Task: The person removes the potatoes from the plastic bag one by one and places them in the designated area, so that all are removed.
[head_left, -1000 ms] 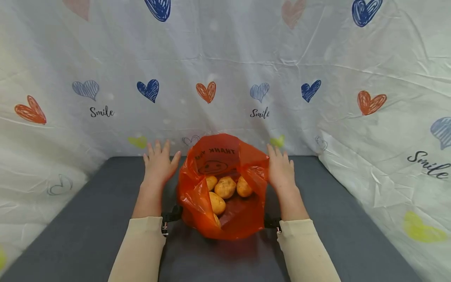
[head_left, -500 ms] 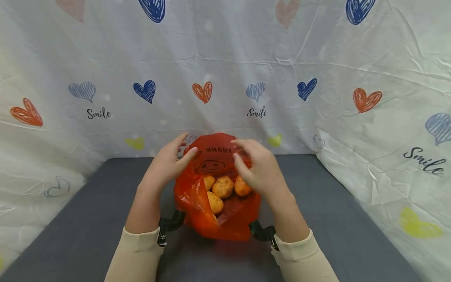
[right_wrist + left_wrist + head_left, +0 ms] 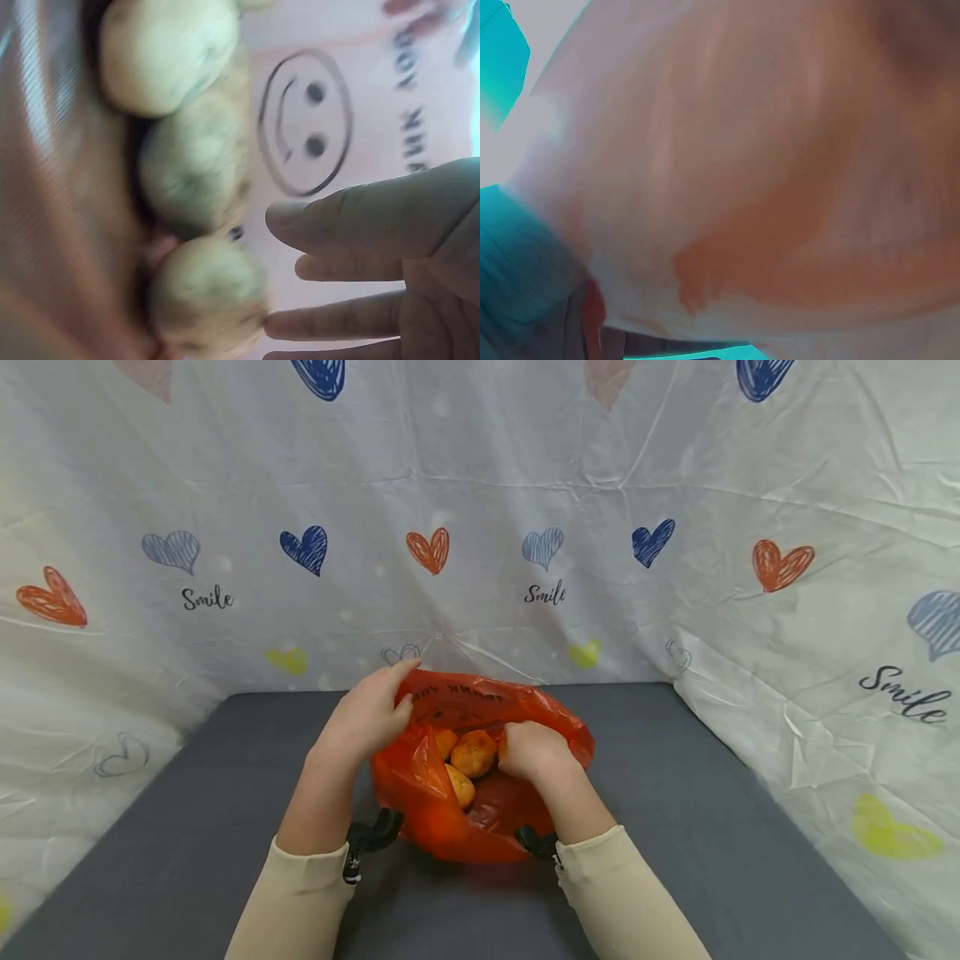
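An orange-red plastic bag (image 3: 442, 835) stands with its mouth open, printed with a smiley face and lettering. Inside lie several potatoes (image 3: 474, 754). My left hand (image 3: 365, 714) holds the bag's left rim, thumb on the inner side and fingers along the edge. Blurred orange film fills most of the left wrist view. My right hand (image 3: 534, 750) reaches into the bag at the right, over the rightmost potato. Seen in the right wrist view, its fingers are fairly straight, and one fingertip is at or touching the nearest potato (image 3: 210, 300).
The bag rests on a dark grey table (image 3: 187, 827). A white curtain (image 3: 480, 485) printed with hearts and "Smile" hangs behind it and along both sides. Each wrist carries a black camera mount (image 3: 375, 833).
Both hands came inward from beside the bag. The left went to the left rim; the right passed over the edge and down inside. The bag's back wall sank and its right side spread outward.
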Demonstrator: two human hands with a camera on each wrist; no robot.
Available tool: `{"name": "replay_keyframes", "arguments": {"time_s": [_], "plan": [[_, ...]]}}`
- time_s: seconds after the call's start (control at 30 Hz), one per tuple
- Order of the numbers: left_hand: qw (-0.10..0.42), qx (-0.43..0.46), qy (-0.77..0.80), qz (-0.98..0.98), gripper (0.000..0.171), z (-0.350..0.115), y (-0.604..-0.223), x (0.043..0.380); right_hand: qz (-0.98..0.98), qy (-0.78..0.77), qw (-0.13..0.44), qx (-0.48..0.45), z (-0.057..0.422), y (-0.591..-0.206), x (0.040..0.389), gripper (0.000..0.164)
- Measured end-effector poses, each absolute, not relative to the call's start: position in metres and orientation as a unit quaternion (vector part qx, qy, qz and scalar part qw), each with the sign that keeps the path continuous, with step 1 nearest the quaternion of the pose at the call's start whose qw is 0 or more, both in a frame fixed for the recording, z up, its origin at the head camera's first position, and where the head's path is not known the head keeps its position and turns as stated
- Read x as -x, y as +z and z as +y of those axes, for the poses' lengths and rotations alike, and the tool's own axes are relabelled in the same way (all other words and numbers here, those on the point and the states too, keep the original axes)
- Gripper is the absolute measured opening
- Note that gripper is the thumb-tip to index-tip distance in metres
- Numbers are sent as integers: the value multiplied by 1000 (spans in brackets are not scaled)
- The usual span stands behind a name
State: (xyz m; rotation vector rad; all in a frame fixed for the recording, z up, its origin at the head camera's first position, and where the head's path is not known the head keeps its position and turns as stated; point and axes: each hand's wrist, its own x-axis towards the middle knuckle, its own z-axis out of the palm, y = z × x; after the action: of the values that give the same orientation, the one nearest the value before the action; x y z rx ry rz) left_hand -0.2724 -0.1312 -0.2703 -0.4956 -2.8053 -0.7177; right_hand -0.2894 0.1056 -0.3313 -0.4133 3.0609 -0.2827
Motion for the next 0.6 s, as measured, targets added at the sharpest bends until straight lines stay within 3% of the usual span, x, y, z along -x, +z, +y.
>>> {"name": "replay_keyframes", "arguments": {"time_s": [0.17, 0.47, 0.6], "plan": [[98, 179, -239, -949, 56, -130, -271, 273, 988, -109, 26, 107, 114, -343, 302, 19], [95, 181, -237, -950, 56, -129, -272, 274, 991, -122, -25, 54, 109, -361, 314, 30], [92, 184, -238, -949, 56, -129, -273, 274, 991, -117, -46, 38, 110, -367, 318, 24]]}}
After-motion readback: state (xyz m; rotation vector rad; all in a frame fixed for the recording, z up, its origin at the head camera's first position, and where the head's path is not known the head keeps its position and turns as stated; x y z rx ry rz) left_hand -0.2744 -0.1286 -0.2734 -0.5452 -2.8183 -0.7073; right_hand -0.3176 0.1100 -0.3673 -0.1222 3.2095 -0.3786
